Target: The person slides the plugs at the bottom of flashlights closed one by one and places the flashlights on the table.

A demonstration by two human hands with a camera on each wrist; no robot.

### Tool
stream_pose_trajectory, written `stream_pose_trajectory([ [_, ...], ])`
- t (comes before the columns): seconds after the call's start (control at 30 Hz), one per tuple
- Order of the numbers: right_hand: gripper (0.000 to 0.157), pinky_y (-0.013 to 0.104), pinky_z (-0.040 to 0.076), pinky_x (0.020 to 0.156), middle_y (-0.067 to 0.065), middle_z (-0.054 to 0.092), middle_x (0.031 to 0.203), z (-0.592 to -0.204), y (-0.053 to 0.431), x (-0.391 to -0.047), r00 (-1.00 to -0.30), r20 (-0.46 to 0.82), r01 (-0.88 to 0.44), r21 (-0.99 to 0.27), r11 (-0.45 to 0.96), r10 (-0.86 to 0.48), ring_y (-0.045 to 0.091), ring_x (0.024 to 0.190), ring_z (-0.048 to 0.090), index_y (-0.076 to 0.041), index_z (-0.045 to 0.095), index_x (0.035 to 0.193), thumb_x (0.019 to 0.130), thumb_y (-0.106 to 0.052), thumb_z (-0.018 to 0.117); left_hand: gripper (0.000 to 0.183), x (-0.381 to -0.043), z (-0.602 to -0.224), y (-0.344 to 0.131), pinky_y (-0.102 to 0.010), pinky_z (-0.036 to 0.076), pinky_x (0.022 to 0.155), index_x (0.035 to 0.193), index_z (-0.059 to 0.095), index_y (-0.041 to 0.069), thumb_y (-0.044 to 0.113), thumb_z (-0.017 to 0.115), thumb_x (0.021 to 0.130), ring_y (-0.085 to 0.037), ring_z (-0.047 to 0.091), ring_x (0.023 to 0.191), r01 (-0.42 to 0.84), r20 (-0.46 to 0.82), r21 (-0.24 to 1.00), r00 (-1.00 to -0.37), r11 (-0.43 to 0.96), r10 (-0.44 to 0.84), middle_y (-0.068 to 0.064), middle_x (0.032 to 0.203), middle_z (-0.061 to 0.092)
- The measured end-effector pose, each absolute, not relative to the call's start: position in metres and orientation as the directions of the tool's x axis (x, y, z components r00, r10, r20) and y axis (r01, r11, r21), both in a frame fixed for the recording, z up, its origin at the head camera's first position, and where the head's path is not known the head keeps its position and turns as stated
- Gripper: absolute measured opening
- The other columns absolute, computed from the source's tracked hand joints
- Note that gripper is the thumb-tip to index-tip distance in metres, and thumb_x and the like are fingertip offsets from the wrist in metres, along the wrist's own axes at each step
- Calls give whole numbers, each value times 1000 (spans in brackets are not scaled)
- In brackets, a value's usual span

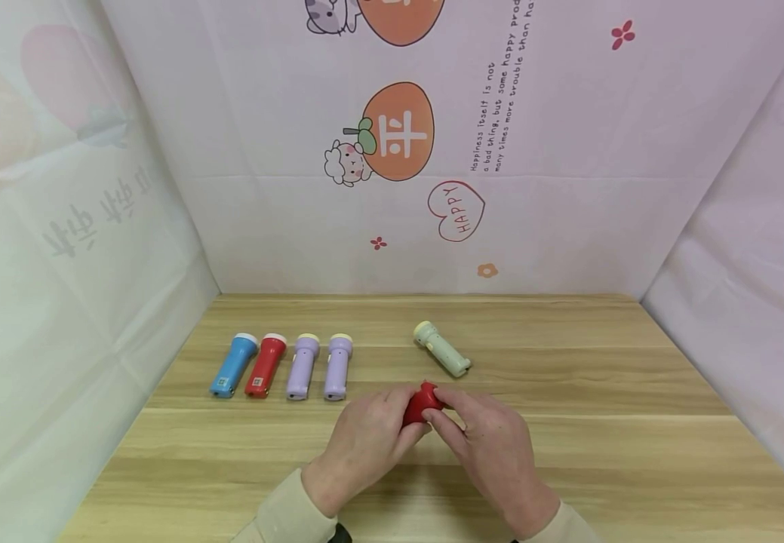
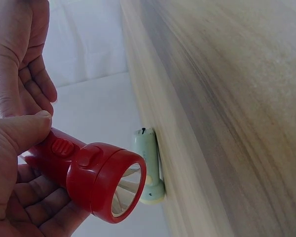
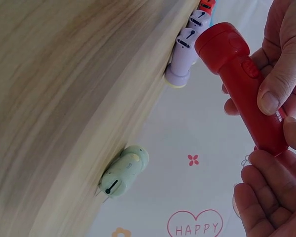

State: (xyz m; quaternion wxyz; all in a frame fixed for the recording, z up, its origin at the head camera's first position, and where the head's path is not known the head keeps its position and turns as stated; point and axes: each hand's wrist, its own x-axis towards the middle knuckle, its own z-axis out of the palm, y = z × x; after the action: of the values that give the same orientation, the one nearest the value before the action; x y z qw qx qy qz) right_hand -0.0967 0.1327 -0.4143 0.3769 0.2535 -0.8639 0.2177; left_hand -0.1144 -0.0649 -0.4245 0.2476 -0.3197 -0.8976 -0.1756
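Observation:
My left hand [image 1: 367, 430] grips a red flashlight [image 3: 239, 91] by its body, the thumb lying along it. In the left wrist view its round lens and its switch face the camera. My right hand [image 1: 490, 441] is at the other end, where thumb and index finger pinch the flashlight's tail. Both hands hold it above the front middle of the table. Much of the flashlight is covered by the fingers in the head view. Just beyond the hands, a pale green flashlight [image 1: 442, 351] lies slantwise on the table.
Toward the left of the wooden table [image 1: 602, 377] lies a row: a blue flashlight [image 1: 234, 366], another red flashlight [image 1: 266, 366] and two purple flashlights, one left [image 1: 302, 367] and one right [image 1: 338, 367]. A printed white cloth [image 1: 554, 211] stands behind and at both sides.

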Motion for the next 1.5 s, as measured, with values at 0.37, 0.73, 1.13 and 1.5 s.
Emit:
stream_pose_trajectory([
  [0.37, 33, 22, 53, 54, -5, 80, 91, -415, 132, -97, -578, 770, -604, -181, 776, -270, 7, 69, 70, -16, 79, 104, 76, -27, 93, 33, -115, -425, -65, -22, 54, 63, 114, 66, 11, 35, 78, 94, -5, 59, 69, 666, 566, 157, -666, 729, 486, 6, 86, 71],
  [0.73, 30, 21, 52, 54, -6, 80, 92, -416, 132, -97, -570, 778, -609, -185, 771, -264, 6, 69, 70, -17, 79, 100, 76, -27, 93, 34, -115, -426, -65, -23, 54, 63, 114, 66, 11, 35, 79, 94, -6, 60, 69, 662, 567, 153, -667, 733, 483, 5, 86, 71],
  [1.13, 30, 21, 52, 54, -6, 80, 91, -416, 132, -97, -572, 776, -609, -185, 771, -265, 6, 69, 70, -17, 76, 97, 75, -27, 93, 33, -115, -426, -66, -23, 53, 62, 113, 65, 11, 34, 79, 93, -6, 59, 68, 660, 567, 154, -668, 735, 481, 5, 85, 70],
  [1.5, 29, 21, 53, 54, -7, 80, 91, -417, 131, -98, -587, 764, -599, -190, 778, -266, 6, 70, 71, -19, 74, 97, 76, -27, 93, 33, -114, -426, -66, -25, 53, 61, 112, 66, 11, 34, 79, 93, -7, 60, 68, 653, 571, 147, -670, 743, 475, 5, 84, 70],
])
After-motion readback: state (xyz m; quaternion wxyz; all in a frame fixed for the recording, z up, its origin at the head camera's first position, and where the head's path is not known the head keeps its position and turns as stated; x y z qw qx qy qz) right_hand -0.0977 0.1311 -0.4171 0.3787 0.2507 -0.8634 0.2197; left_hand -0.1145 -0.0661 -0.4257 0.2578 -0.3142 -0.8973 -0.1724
